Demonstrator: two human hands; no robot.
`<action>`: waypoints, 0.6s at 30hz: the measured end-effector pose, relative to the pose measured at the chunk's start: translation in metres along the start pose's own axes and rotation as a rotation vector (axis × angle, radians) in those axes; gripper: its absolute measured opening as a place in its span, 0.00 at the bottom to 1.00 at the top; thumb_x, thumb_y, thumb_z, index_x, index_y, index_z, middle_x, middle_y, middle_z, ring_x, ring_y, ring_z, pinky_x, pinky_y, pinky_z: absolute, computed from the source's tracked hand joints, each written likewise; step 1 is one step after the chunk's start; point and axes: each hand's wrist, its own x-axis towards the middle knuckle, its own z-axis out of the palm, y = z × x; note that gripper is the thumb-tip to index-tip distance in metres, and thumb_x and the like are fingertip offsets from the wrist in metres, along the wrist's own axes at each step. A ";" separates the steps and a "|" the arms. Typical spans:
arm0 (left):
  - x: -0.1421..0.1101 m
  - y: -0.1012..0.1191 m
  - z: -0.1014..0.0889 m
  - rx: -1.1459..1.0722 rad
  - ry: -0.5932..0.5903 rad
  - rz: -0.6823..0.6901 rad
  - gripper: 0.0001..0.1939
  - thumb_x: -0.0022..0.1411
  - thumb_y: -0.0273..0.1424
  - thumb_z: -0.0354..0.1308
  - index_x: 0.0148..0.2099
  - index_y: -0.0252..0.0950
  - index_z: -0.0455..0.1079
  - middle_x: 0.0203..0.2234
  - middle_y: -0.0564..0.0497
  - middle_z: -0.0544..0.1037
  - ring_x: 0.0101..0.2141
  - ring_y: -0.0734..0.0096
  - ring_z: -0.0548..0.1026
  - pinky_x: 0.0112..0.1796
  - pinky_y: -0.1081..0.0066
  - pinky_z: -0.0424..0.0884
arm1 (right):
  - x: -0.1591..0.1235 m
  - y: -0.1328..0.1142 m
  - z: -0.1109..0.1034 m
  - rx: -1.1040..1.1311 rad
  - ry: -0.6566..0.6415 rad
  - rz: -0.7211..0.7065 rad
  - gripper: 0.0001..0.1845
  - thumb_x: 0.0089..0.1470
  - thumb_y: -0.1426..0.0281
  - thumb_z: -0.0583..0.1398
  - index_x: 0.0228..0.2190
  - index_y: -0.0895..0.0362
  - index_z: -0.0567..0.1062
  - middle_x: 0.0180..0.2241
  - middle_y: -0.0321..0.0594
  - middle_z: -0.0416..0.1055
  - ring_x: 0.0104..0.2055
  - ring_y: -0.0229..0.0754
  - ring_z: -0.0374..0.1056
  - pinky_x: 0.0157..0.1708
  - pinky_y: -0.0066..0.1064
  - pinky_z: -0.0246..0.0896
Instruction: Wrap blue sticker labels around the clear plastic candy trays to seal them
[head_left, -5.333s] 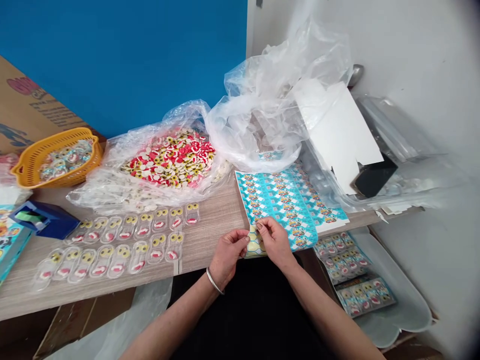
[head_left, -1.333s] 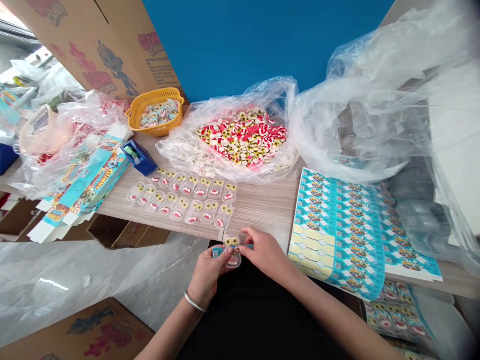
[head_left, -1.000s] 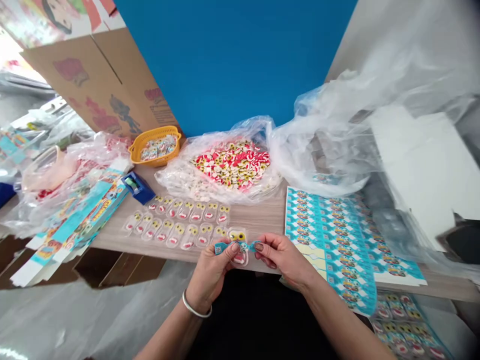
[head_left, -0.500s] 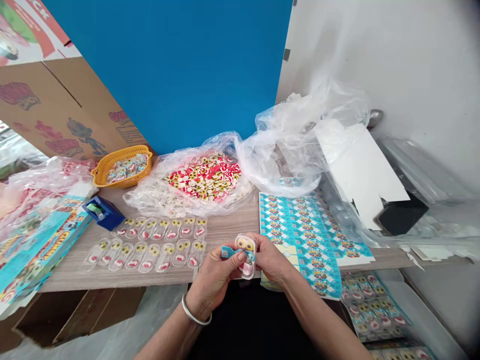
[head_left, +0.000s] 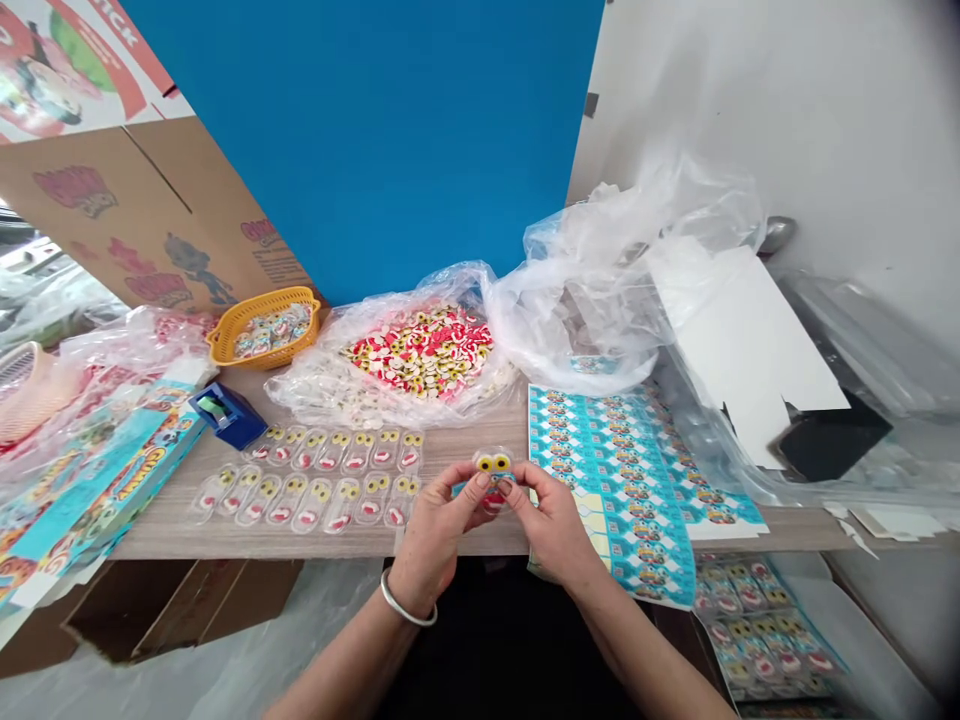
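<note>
Blister pack (head_left: 493,463) was pinched by the left hand (head_left: 433,518) and right hand (head_left: 556,522), thumbs at its blue label (head_left: 499,477), apparently to keep it flat.

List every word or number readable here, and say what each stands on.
"ICK", a word's end: the red-and-white box.
"GUMM", blurred, ending unclear: the brown carton.
"GUMM", blurred, ending unclear: the turquoise packaging.
Too small or blurred: the carton's fine print and all print on the turquoise label sheet.
No number is readable.
</note>
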 end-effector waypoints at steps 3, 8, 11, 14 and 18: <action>0.001 0.001 -0.008 0.076 0.023 0.093 0.16 0.48 0.39 0.72 0.35 0.35 0.73 0.30 0.51 0.78 0.31 0.71 0.75 0.36 0.70 0.72 | -0.001 0.008 -0.005 0.002 0.007 0.048 0.13 0.60 0.60 0.58 0.33 0.56 0.76 0.32 0.38 0.75 0.36 0.43 0.68 0.39 0.32 0.62; 0.005 -0.001 -0.017 -0.009 -0.044 0.062 0.15 0.47 0.38 0.72 0.30 0.33 0.73 0.24 0.53 0.74 0.27 0.75 0.71 0.33 0.73 0.68 | -0.003 0.017 -0.005 0.256 -0.036 0.154 0.14 0.58 0.57 0.60 0.34 0.56 0.77 0.33 0.39 0.76 0.35 0.43 0.69 0.38 0.33 0.63; 0.005 -0.003 -0.015 -0.117 -0.185 -0.007 0.13 0.50 0.37 0.71 0.32 0.33 0.74 0.28 0.51 0.76 0.29 0.74 0.71 0.35 0.73 0.67 | -0.004 0.018 0.001 0.428 -0.081 0.193 0.14 0.57 0.57 0.62 0.32 0.55 0.77 0.31 0.38 0.75 0.34 0.42 0.68 0.39 0.33 0.63; 0.006 -0.005 -0.011 -0.193 -0.269 -0.032 0.13 0.51 0.36 0.71 0.33 0.34 0.74 0.28 0.51 0.76 0.29 0.75 0.70 0.35 0.73 0.66 | -0.004 0.017 0.008 0.467 -0.088 0.200 0.15 0.56 0.56 0.62 0.30 0.55 0.77 0.28 0.38 0.74 0.32 0.41 0.67 0.37 0.32 0.62; 0.012 -0.006 -0.009 -0.243 -0.253 -0.040 0.21 0.49 0.37 0.72 0.45 0.40 0.74 0.35 0.53 0.76 0.29 0.76 0.70 0.33 0.74 0.65 | -0.003 0.015 0.017 0.441 -0.080 0.186 0.17 0.57 0.55 0.61 0.28 0.55 0.76 0.26 0.36 0.72 0.30 0.39 0.65 0.34 0.30 0.60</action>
